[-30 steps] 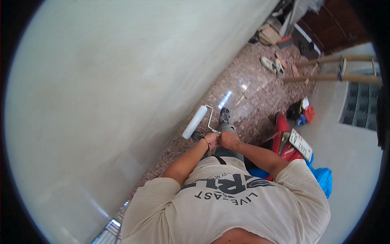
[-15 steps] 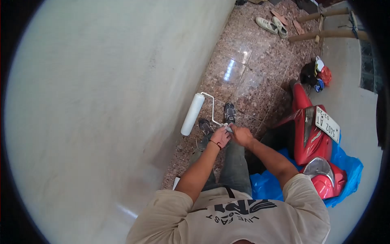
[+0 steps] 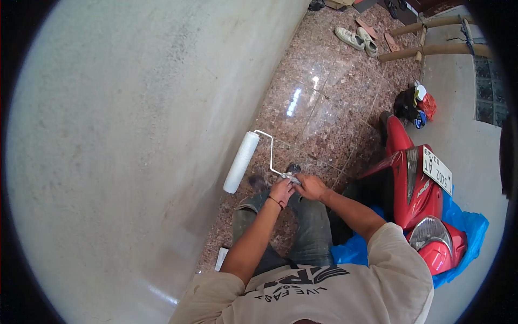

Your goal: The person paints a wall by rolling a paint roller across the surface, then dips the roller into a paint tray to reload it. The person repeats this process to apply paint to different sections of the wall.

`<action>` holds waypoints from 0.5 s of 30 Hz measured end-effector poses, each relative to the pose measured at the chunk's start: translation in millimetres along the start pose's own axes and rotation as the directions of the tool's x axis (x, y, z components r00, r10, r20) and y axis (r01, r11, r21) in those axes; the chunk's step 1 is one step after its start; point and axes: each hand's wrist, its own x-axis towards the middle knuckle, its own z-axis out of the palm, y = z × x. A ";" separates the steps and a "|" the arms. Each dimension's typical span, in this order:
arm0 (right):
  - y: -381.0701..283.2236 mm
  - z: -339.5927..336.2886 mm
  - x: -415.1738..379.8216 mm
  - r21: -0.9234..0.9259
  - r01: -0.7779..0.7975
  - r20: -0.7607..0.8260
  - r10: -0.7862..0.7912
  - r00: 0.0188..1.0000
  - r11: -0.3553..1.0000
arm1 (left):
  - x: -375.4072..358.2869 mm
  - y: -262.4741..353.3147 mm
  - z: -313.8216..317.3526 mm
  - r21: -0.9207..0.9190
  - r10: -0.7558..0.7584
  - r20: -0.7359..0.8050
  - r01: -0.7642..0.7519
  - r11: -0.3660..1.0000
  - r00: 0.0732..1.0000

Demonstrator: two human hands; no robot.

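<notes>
Leftward and slightly lower in view, one paint roller point(image 3: 241, 162) has shifted since the earlier frame. Its fluffy white sleeve, on a thin bent white frame, hangs beside the pale wall point(image 3: 118, 135); contact cannot be told. Left hand point(image 3: 282, 191) and right hand point(image 3: 312, 187) curl close together on its handle point(image 3: 294, 180). Beyond: two pale sneakers point(image 3: 356, 40), one red motorcycle point(image 3: 418, 189), one licence plate point(image 3: 437, 170).
</notes>
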 end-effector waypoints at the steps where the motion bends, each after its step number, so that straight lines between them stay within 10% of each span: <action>1: 6.0 5.3 0.9 -0.004 0.009 -0.014 -0.009 1.000 1.000 | 5.3 -2.9 -4.4 0.009 0.013 0.007 -0.013 1.000 1.000; 9: 24.5 26.3 17.5 0.074 0.021 -0.036 -0.019 0.999 0.997 | 33.1 -0.1 -21.9 0.125 0.114 0.077 -0.124 0.984 0.990; 15: 35.8 33.8 30.1 0.005 0.046 -0.051 -0.046 0.998 0.999 | 71.7 -10.1 -40.1 0.286 0.451 0.429 -0.591 0.754 0.783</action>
